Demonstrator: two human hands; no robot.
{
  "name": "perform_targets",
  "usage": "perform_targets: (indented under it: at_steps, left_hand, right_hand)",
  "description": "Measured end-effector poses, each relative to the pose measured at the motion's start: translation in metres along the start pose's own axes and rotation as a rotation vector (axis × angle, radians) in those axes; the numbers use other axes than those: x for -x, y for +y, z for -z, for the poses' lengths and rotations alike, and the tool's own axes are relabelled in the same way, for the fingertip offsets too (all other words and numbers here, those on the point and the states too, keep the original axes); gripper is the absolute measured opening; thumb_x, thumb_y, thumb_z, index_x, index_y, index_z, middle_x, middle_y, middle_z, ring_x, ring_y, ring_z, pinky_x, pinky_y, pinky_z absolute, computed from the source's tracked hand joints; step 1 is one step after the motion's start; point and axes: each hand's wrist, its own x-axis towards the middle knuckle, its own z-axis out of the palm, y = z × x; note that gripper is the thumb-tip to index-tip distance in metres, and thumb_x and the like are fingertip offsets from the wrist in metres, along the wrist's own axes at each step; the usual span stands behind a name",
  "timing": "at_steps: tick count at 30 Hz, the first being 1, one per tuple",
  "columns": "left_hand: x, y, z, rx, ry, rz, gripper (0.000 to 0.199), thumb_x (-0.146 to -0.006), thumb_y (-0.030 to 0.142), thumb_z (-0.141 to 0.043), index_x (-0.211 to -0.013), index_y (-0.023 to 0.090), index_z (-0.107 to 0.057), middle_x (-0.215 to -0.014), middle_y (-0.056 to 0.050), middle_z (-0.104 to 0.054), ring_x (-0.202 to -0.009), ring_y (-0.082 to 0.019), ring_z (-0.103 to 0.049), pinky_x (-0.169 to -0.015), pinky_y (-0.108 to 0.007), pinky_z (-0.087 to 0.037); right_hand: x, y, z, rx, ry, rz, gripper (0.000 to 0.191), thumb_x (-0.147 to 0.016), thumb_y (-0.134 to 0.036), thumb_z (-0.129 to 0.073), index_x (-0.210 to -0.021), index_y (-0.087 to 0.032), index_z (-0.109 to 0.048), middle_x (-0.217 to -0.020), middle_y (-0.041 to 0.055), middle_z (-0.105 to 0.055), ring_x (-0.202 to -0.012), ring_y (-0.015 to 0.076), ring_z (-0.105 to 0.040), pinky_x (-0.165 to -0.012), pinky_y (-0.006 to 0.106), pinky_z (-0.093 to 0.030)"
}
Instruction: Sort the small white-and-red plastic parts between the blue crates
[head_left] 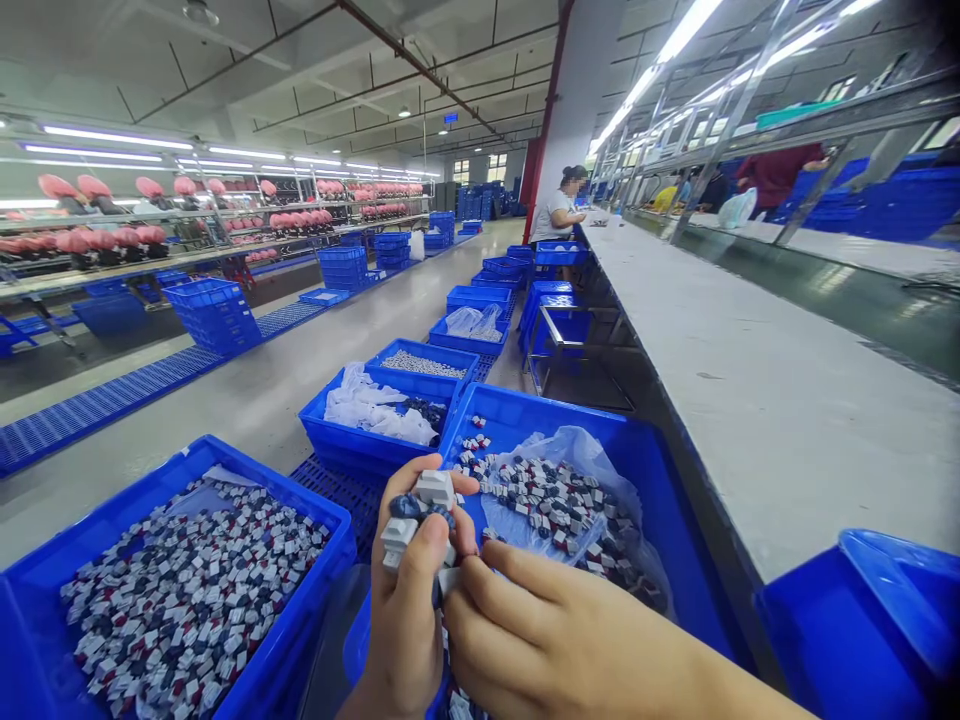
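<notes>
Several small white and dark blue plastic parts [435, 488] sit in my left hand [409, 610], its fingers curled round them. Close against it, my right hand [525, 620] pinches at the lower end of this handful, where its fingertips hide most of what they grip. A white piece [448, 580] shows partly between the two hands. Behind the hands, a blue bin [637, 440] holds a clear plastic bag with many like parts in white, dark blue and red. Another blue bin [341, 530] at the left is filled with similar pieces.
A long white worktable [750, 350] runs along the right, with a blue container [855, 600] at its near end. More blue bins [375, 440] line the floor ahead. A person [559, 210] stands farther along the table. Shelves with pink items [300, 222] stand at the left.
</notes>
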Motion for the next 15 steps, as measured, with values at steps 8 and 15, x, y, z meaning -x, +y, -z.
perform_targets:
  at_steps: [8,15]
  left_hand:
    - [-0.012,0.001,0.004,-0.041,-0.004,-0.067,0.026,-0.076,0.033,-0.05,-0.101,0.024,-0.05,-0.092,-0.003,-0.056,-0.056,-0.007,-0.046,-0.051,-0.02,-0.039]
    - [-0.045,-0.008,0.074,-0.25,0.054,0.129,0.031,-0.073,0.035,-0.054,-0.1,0.021,-0.051,-0.084,-0.001,-0.059,-0.046,-0.006,-0.044,-0.042,-0.02,-0.037]
  right_hand:
    - [0.005,0.003,-0.001,-0.038,-0.103,0.055,0.024,-0.085,-0.013,-0.037,-0.078,-0.017,-0.059,-0.089,0.004,-0.057,-0.084,0.0196,-0.054,-0.066,0.032,-0.043]
    - [0.001,0.009,0.009,-0.038,-0.185,-0.052,0.019,-0.086,-0.016,-0.04,-0.078,-0.016,-0.058,-0.075,0.003,-0.056,-0.061,0.0135,-0.047,-0.051,0.028,-0.035]
